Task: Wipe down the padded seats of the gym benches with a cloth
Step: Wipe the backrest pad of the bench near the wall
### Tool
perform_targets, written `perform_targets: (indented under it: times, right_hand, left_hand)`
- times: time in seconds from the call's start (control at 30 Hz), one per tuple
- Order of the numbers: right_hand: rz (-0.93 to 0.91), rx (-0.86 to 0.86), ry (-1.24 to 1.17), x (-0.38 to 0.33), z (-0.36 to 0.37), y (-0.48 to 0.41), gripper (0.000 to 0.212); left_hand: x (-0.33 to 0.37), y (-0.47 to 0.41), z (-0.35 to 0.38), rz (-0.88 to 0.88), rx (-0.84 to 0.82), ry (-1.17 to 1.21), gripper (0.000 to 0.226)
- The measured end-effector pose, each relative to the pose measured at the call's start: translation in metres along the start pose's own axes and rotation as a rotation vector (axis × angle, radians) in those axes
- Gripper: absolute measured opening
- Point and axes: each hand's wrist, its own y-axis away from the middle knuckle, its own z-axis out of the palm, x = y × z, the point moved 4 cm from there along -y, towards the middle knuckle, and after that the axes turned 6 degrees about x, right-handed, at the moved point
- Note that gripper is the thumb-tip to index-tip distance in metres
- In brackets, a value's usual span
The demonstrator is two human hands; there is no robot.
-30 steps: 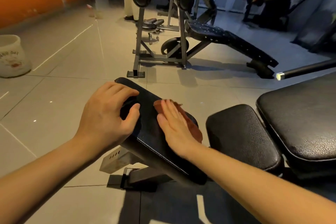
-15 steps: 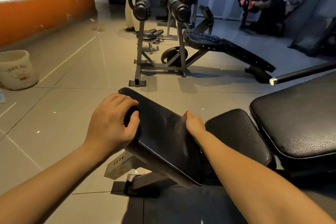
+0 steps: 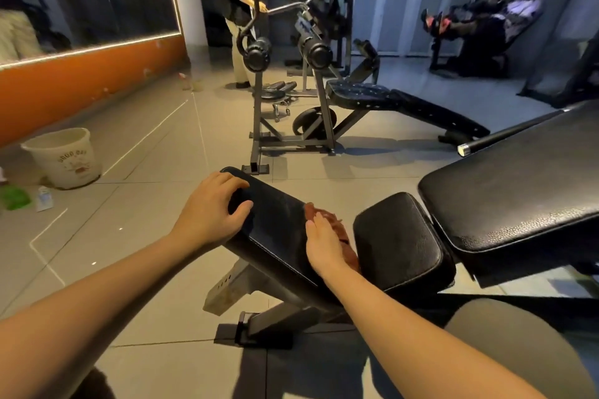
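Head view | my left hand (image 3: 210, 214) grips the tilted pad (image 3: 278, 223) | my flat right hand (image 3: 324, 246) presses the cloth (image 3: 344, 236) | I favour overlapping strokes.

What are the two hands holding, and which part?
The left hand grips the slanted pad at its upper left edge. The right hand only presses the cloth flat against it.
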Motion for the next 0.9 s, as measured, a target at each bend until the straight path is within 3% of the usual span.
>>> perform_targets:
  times: [0.23, 0.4, 0.47, 0.63, 0.73, 0.9]
  right_hand:
    - [0.028, -0.071, -0.331, -0.041, 0.008, -0.002, 0.036]
    - [0.106, 0.416, -0.35, -0.009, -0.051, -0.038, 0.042]
    - [0.068, 0.458, -0.324, 0.004, -0.057, -0.036, 0.037]
    - [-0.018, 0.101, 0.045, 0.02, -0.009, -0.041, 0.044]
    - [-0.025, 0.068, 0.0, 0.027, 0.013, -0.052, 0.055]
    - [0.068, -0.025, -0.123, -0.001, 0.011, -0.049, 0.047]
  left_hand:
    - [-0.003, 0.003, -0.003, -0.004, -0.071, 0.03, 0.04]
    - [-0.01, 0.004, -0.002, 0.105, -0.143, -0.082, 0.049]
    - [-0.014, 0.002, -0.004, 0.163, -0.169, -0.112, 0.059]
    - [-0.016, -0.008, -0.008, 0.238, -0.218, -0.091, 0.075]
    - [-0.018, -0.012, -0.006, 0.251, -0.251, -0.061, 0.075]
    - [-0.015, -0.025, -0.001, 0.236, -0.242, 0.067, 0.065]
